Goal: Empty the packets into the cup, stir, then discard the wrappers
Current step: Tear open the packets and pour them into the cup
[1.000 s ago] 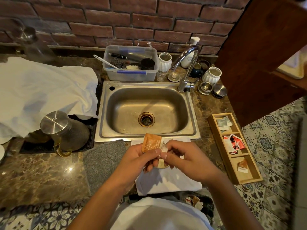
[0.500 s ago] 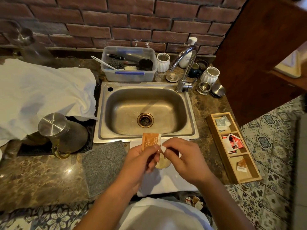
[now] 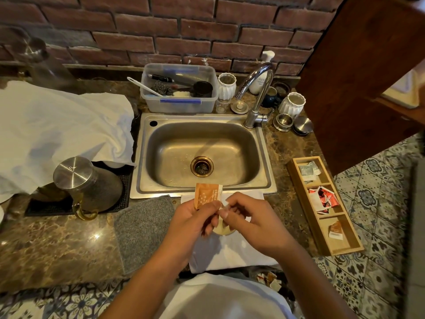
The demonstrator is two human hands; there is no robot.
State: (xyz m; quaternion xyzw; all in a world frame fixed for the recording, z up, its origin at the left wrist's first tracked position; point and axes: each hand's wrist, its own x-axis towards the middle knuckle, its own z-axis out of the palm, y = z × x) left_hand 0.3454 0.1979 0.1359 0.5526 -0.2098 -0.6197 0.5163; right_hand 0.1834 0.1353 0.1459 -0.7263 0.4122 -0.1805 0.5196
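Brown marbled stone worktop (image 3: 57, 245) ran under a red brick wall (image 3: 161, 31), with a stainless steel sink (image 3: 202, 153) set in at its middle. A large crumpled white cloth (image 3: 57, 130) covered the worktop's left end; before it a steel lidded jug (image 3: 87, 183) stood on a black ribbed mat (image 3: 119, 203). A clear plastic tub of utensils (image 3: 181, 90) sat behind the sink at the back edge. A long wooden divided tray (image 3: 322, 203) lay along the right edge, sachets in each of its three compartments. At the front edge lay a grey towel (image 3: 142, 229) and, just beside it, a folded white cloth (image 3: 230, 256).

Both hands worked over the white cloth. The left hand (image 3: 190, 224) pinched an orange paper packet (image 3: 207, 194), holding it upright near the sink's front rim. The right hand (image 3: 255, 222) had thumb and forefinger closed on a pale strip at the packet's right corner.

Judged step: tearing the packet open, not yet pouring. Next move likely calls for finishing the tear cleanly, then tipping the open corner over the cup without spilling.

The cup (image 3: 224, 230) was almost wholly hidden beneath the hands; only a pale sliver of rim showed, contents unreadable. No stirrer could be made out. Torn wrappers (image 3: 269, 279) below the worktop edge were part hidden.
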